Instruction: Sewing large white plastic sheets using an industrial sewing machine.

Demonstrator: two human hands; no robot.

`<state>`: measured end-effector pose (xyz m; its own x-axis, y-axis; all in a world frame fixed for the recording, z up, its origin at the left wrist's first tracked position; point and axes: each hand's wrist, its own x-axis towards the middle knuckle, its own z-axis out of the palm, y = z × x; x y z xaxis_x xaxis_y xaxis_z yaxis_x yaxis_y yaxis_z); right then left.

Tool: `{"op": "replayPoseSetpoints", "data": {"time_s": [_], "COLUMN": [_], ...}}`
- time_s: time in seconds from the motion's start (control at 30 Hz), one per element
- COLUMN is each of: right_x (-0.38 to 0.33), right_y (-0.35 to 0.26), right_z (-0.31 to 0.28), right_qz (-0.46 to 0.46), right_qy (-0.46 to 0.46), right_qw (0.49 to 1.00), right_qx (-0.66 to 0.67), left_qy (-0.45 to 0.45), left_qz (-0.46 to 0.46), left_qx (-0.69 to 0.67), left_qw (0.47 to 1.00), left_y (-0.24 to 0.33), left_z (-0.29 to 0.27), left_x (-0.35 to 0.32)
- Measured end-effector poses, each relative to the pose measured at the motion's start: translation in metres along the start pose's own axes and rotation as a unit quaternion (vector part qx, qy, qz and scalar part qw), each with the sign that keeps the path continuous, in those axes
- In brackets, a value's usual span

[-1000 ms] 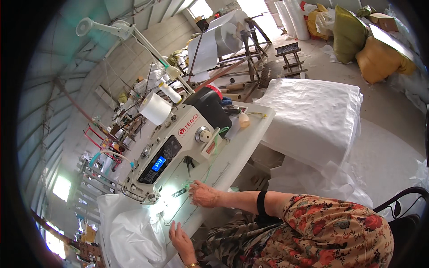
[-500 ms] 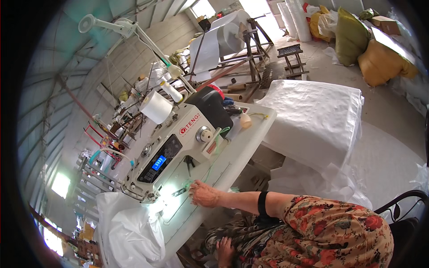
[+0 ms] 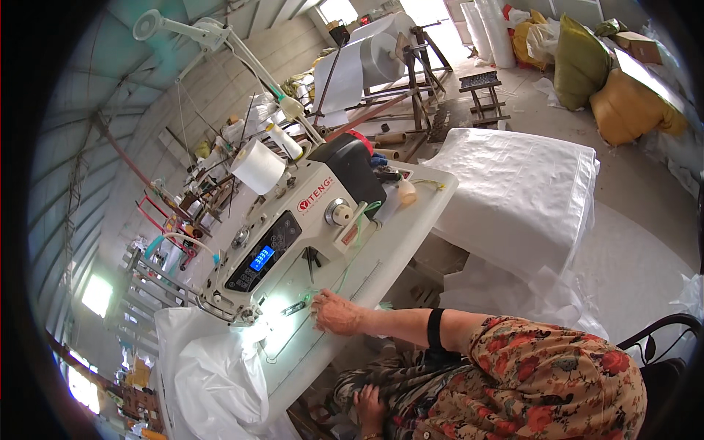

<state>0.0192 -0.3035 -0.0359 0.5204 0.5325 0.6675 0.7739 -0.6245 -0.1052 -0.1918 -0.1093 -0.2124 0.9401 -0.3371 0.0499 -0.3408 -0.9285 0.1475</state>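
Note:
My right hand [image 3: 338,314] rests at the front of the sewing machine's bed, fingers curled. Whatever they hold, if anything, is hidden. Just left of the fingertips lies a small dark metal piece [image 3: 293,308], with a bit of green beside it; its kind is unclear. The white sewing machine [image 3: 290,227] has a lit blue display, and its lamp glares over the needle area. White sheet fabric [image 3: 220,378] lies bunched at the left end of the table [image 3: 367,282]. My left hand [image 3: 369,405] lies on my lap with its fingers stretched out, holding nothing visible.
A stack of white sheets [image 3: 517,191] stands right of the table. Thread cones [image 3: 258,167] sit behind the machine, below a jointed lamp arm [image 3: 187,38]. Farther back are a large white roll [image 3: 378,59] on a frame, a small stool [image 3: 482,95] and filled sacks [image 3: 579,62].
The view has shifted slightly, so the machine appears a little higher. My right hand stays by the bed with its fingers curled, and my left hand remains on my lap.

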Motion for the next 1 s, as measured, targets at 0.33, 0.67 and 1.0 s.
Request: {"op": "replayPoseSetpoints", "data": {"time_s": [0.33,0.67,1.0], "right_x": [0.0002,0.0008,0.0022], "right_y": [-0.0006,-0.0004,-0.0012], "right_z": [-0.0043,-0.006,-0.0064], "right_qz": [0.005,0.009,0.023], "right_qy": [-0.004,-0.025,-0.062], "right_qw": [1.0,0.999,0.997], "right_qx": [0.007,0.024,0.041], "left_qy": [0.0,0.028,0.02], "left_qz": [-0.021,0.001,-0.008], "left_qx": [-0.023,-0.036,-0.038], "left_qw": [1.0,0.999,0.999], "left_y": [0.0042,0.0042,0.004], "left_z": [-0.004,-0.003,-0.0024], "left_x": [0.0021,0.0004,0.0001]}}
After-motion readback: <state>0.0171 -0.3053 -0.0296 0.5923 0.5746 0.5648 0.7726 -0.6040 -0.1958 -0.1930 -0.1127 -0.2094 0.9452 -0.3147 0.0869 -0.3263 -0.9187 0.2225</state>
